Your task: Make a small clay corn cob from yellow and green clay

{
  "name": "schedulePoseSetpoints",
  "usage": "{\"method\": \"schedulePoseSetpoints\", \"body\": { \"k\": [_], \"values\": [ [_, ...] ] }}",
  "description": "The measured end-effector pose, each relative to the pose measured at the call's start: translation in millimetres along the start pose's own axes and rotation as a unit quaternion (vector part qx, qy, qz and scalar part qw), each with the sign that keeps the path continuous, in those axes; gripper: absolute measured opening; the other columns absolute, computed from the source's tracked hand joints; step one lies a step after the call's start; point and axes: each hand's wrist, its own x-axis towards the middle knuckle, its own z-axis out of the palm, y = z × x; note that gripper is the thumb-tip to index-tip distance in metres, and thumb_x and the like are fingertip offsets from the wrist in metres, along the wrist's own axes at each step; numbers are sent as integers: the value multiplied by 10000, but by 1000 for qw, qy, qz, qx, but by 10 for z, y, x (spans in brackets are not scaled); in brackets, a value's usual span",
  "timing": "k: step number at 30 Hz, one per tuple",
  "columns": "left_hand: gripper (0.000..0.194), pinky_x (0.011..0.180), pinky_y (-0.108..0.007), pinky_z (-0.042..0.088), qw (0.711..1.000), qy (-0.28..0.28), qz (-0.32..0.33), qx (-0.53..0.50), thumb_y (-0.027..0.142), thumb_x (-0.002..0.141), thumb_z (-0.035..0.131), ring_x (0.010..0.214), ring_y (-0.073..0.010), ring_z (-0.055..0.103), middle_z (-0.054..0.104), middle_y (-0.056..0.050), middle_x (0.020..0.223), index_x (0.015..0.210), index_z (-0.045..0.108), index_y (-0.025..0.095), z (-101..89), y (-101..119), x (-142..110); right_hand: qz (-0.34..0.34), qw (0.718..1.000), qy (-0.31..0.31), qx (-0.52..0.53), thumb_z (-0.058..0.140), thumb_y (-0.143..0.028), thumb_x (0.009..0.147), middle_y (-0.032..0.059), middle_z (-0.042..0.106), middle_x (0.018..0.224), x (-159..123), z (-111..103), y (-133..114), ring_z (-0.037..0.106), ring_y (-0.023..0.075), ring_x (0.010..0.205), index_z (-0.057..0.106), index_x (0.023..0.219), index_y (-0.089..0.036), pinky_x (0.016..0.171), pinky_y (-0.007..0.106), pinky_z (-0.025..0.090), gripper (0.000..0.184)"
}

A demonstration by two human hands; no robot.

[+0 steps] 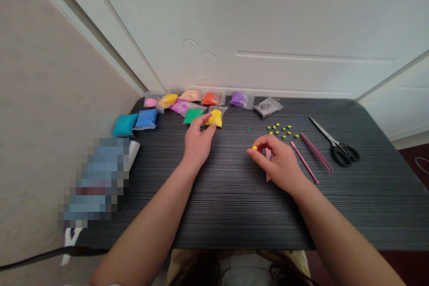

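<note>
Dark ribbed table against white heart-embossed panel; pale wall at left; right hand pinches yellow ball between thumb and fingertips, over table; left hand half-spread, fingers at yellow packet, grip unclear.

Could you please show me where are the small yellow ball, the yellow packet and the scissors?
Small yellow ball (254, 148): head view, its visible side.
Yellow packet (217, 118): head view, its filled yellow part.
Scissors (334, 143): head view, where blades meet handles.
</note>
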Motion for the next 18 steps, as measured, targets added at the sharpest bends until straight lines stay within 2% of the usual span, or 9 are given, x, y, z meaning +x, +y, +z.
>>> {"method": "schedulePoseSetpoints", "body": {
  "k": [4,6,13,18],
  "values": [
    [330,848,-344,451,1000,-2,-7,-6,286,736,526,1019,-202,522,548,-60,1116,1054,558,205,5,-14,4,-26,999,18,16,453,-229,839,27,604,952,3,19,20,551,137,858,535,1013,-217,786,278,424,192],
    [330,843,-349,453,1000,-2,-6,-4,291,737,525,1017,-205,522,548,-63,1114,1055,558,205,6,-15,2,-31,999,15,19,415,-220,857,30,601,990,3,16,17,543,140,915,527,1048,-220,818,285,414,221],
    [336,827,-348,462,1000,0,-10,-3,296,732,528,999,-205,529,549,-65,1111,1053,562,204,3,-11,-5,-33,999,1,-11,510,-255,800,15,591,825,3,26,10,543,141,770,535,874,-212,716,272,423,89],
    [327,810,-341,471,1000,-1,-15,-4,295,728,531,985,-204,536,557,-64,1098,1040,568,203,7,-11,-4,-15,999,-35,-39,519,-315,791,-1,578,759,-12,55,1,533,141,711,513,793,-217,749,310,408,99]
  ]
}}
